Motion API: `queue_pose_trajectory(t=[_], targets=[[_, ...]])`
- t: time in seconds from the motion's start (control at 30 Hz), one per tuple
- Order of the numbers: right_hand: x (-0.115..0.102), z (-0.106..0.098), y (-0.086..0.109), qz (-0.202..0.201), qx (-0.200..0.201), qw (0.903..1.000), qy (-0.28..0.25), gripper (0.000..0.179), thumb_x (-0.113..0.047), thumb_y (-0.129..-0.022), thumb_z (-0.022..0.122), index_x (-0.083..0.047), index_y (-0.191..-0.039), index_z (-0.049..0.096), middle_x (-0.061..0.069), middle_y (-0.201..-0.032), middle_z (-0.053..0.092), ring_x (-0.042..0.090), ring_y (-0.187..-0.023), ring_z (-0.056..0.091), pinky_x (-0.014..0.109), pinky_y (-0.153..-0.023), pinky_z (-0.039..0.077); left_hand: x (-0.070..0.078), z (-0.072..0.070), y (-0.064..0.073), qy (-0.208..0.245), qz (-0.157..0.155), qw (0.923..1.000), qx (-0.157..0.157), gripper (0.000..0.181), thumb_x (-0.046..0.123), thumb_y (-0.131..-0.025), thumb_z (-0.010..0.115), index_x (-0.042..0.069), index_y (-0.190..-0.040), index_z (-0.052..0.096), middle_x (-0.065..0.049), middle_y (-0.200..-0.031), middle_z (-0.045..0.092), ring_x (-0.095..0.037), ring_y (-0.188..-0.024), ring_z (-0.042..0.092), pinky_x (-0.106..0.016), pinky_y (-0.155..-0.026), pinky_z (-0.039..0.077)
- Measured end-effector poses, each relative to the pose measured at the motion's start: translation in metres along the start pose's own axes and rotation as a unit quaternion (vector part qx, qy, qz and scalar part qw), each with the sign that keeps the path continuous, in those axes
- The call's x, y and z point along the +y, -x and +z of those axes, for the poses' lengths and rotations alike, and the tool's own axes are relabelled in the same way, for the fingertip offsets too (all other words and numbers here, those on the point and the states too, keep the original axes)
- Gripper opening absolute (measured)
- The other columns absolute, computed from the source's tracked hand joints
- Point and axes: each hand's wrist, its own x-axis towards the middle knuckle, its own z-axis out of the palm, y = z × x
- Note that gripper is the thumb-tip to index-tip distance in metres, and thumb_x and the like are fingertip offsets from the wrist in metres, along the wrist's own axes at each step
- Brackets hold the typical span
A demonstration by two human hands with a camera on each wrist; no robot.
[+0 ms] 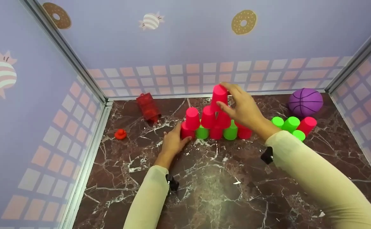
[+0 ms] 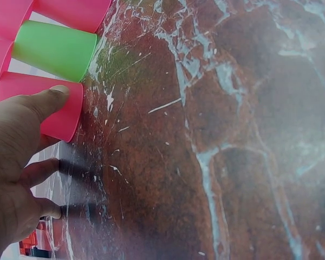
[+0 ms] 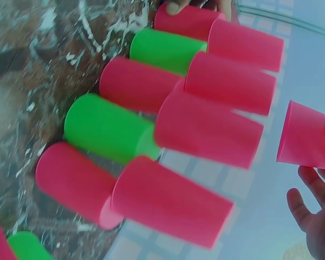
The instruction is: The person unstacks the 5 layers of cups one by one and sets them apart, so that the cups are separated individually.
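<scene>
Upside-down cups form a stacked wall on the marble-patterned surface. Its bottom row mixes pink cups with a green cup (image 1: pixel 202 132) and another green cup (image 1: pixel 230 131); pink cups (image 1: pixel 192 118) make up the row above. My right hand (image 1: pixel 244 108) holds a pink cup (image 1: pixel 219 93) between thumb and fingers; the right wrist view shows that cup (image 3: pixel 306 135) apart from the second row. At the wall's left end, my left hand (image 1: pixel 172 142) holds the lowest pink cup (image 2: pixel 65 114), thumb on its front and fingers round its far side.
Right of the wall stand several more cups, green (image 1: pixel 291 124) and pink (image 1: pixel 308 124), in front of a purple basketball (image 1: pixel 305 102). To the left lie a red translucent object (image 1: pixel 148 107) and a small red-orange toy (image 1: pixel 120 134). Patterned panels (image 1: pixel 185 47) enclose the surface.
</scene>
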Motion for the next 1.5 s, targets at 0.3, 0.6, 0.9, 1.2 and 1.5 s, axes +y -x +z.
queue_pose_trajectory(t=[0.3, 0.6, 0.9, 1.2, 1.5], targets=[[0.029, -0.028, 0.024, -0.010, 0.032, 0.9993, 0.015, 0.067, -0.024, -0.102, 0.082, -0.005, -0.159, 0.053, 0.020, -0.145, 0.069, 0.041, -0.128, 0.071, 0.058, -0.112, 0.057, 0.019, -0.021, 0.009, -0.004, 0.006, 1.0000, 0.001, 0.062, 0.038, -0.095, 0.087, 0.014, -0.143, 0.055, -0.023, -0.122, 0.080, -0.048, -0.112, 0.079, -0.073, -0.105, 0.053], [0.063, -0.058, 0.058, 0.013, 0.077, 0.9962, 0.036, 0.067, -0.013, -0.098, 0.085, -0.004, -0.157, 0.056, 0.024, -0.132, 0.072, 0.038, -0.105, 0.076, 0.037, -0.091, 0.061, 0.013, -0.016, 0.004, -0.007, 0.011, 0.9999, -0.007, 0.064, 0.046, -0.097, 0.084, 0.017, -0.147, 0.054, -0.019, -0.126, 0.080, -0.043, -0.113, 0.079, -0.066, -0.103, 0.057], [0.095, -0.086, 0.092, 0.038, 0.117, 0.9906, 0.061, 0.065, -0.009, -0.095, 0.087, -0.001, -0.153, 0.060, 0.027, -0.129, 0.072, 0.038, -0.103, 0.072, 0.014, -0.087, 0.045, -0.007, 0.007, -0.003, -0.027, 0.016, 0.9995, 0.003, 0.073, 0.049, -0.094, 0.086, 0.017, -0.149, 0.052, -0.018, -0.125, 0.080, -0.043, -0.112, 0.079, -0.068, -0.097, 0.058], [0.128, -0.110, 0.139, 0.095, 0.123, 0.9848, 0.079, 0.068, -0.008, -0.093, 0.088, -0.001, -0.154, 0.059, 0.030, -0.133, 0.070, 0.052, -0.110, 0.074, 0.011, -0.093, 0.045, -0.004, 0.003, -0.001, -0.034, 0.001, 0.9994, -0.002, 0.076, 0.051, -0.094, 0.085, 0.018, -0.153, 0.050, -0.019, -0.136, 0.077, -0.044, -0.123, 0.077, -0.077, -0.115, 0.046], [0.159, -0.125, 0.185, 0.147, 0.123, 0.9756, 0.107, 0.070, -0.007, -0.094, 0.085, 0.004, -0.155, 0.054, 0.036, -0.126, 0.066, 0.051, -0.103, 0.066, 0.044, -0.087, 0.045, 0.018, -0.015, 0.003, -0.024, 0.002, 0.9997, -0.006, 0.069, 0.043, -0.096, 0.085, 0.014, -0.149, 0.053, -0.024, -0.132, 0.077, -0.049, -0.117, 0.077, -0.077, -0.110, 0.049]])
